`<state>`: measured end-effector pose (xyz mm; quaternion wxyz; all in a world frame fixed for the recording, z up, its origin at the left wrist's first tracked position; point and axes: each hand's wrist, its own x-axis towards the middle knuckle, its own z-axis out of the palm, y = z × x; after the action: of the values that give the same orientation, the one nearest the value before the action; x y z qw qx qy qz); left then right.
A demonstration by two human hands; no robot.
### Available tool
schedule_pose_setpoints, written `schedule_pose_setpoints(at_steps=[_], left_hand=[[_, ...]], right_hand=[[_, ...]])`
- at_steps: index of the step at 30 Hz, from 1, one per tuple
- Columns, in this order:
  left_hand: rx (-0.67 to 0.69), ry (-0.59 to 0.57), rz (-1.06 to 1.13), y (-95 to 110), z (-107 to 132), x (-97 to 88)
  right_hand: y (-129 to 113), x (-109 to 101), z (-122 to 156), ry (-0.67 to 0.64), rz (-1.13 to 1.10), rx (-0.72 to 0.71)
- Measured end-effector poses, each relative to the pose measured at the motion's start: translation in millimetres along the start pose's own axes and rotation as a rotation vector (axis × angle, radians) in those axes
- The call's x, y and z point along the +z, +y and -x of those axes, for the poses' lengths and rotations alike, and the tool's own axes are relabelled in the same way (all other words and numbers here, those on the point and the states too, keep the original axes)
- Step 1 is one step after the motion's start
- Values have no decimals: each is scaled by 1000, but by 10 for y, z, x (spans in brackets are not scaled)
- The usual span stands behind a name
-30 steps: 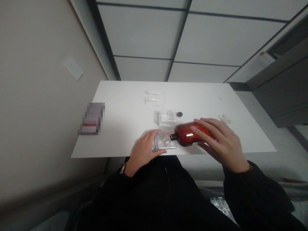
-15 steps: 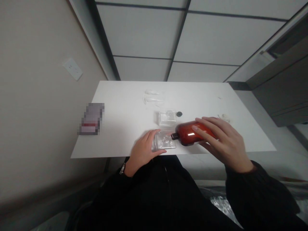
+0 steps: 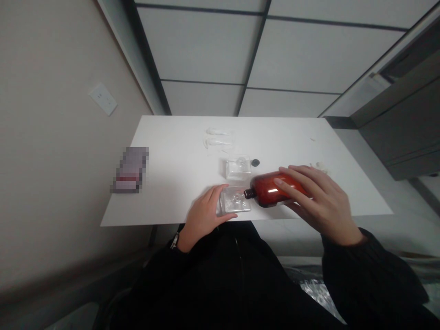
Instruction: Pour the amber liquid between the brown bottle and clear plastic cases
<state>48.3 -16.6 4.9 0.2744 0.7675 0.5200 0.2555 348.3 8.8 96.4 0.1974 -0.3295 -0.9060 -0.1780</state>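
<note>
My right hand (image 3: pixel 318 201) is wrapped round an amber-brown bottle (image 3: pixel 271 189) tipped on its side, its open neck pointing left. The neck sits right over the mouth of a clear flat bottle (image 3: pixel 235 200) standing near the front edge of the white table (image 3: pixel 172 174). My left hand (image 3: pixel 204 215) grips that clear bottle from the left side. Whether liquid is flowing I cannot make out.
A second clear bottle (image 3: pixel 238 167) stands just behind, with a small black cap (image 3: pixel 255 162) beside it. Clear plastic pieces (image 3: pixel 216 137) lie farther back. A small pale object (image 3: pixel 319 167) lies behind my right hand. A blurred box (image 3: pixel 129 169) rests at the table's left edge, beside the wall.
The amber bottle and my right hand have shifted very slightly; its neck stays at the clear bottle's mouth. My left hand has not moved.
</note>
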Motion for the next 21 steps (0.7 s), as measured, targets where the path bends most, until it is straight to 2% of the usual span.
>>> schedule_pose_setpoints(at_steps=[13, 21], left_hand=[[3, -2, -8, -3, 10, 0], [-1, -5, 1, 2, 5, 3]], right_hand=[[12, -20, -48, 8, 35, -43], [-3, -39, -59, 1, 24, -21]])
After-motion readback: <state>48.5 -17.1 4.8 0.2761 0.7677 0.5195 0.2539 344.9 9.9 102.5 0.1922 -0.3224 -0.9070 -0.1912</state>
